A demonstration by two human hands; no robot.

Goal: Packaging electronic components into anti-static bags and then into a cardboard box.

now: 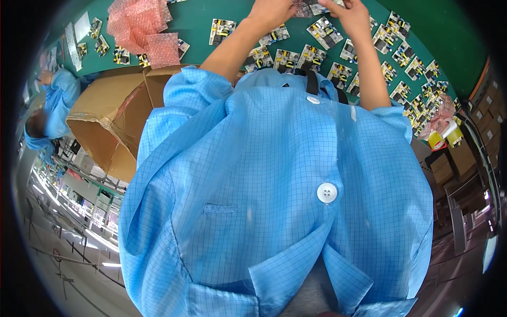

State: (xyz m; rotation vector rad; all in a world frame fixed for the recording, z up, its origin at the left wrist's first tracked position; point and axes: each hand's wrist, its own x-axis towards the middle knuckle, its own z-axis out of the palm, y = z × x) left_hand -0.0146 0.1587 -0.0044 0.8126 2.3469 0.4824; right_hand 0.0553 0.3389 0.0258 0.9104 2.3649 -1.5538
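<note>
At the top edge, partly cut off by it, my left hand [269, 14] is closed, its fingertips at a piece of pinkish bubble wrap [303, 9]. To the right of it my right hand [353, 17] pinches a circuit board [319, 9] between thumb and fingers. The board is close beside the wrap; whether it lies inside it I cannot tell. Just below my hands a larger circuit board [325, 33] with black, yellow and white parts lies on the green table [200, 53]. Another circuit board [274, 35] lies near my left wrist.
Many circuit boards [414, 68] spread over the table's right side. Pink bubble wrap bags [138, 26] are heaped at the left. An open cardboard box [113, 124] stands at the table's near left edge. Another person in blue [63, 98] is at far left. A yellow-and-white container [453, 132] sits far right.
</note>
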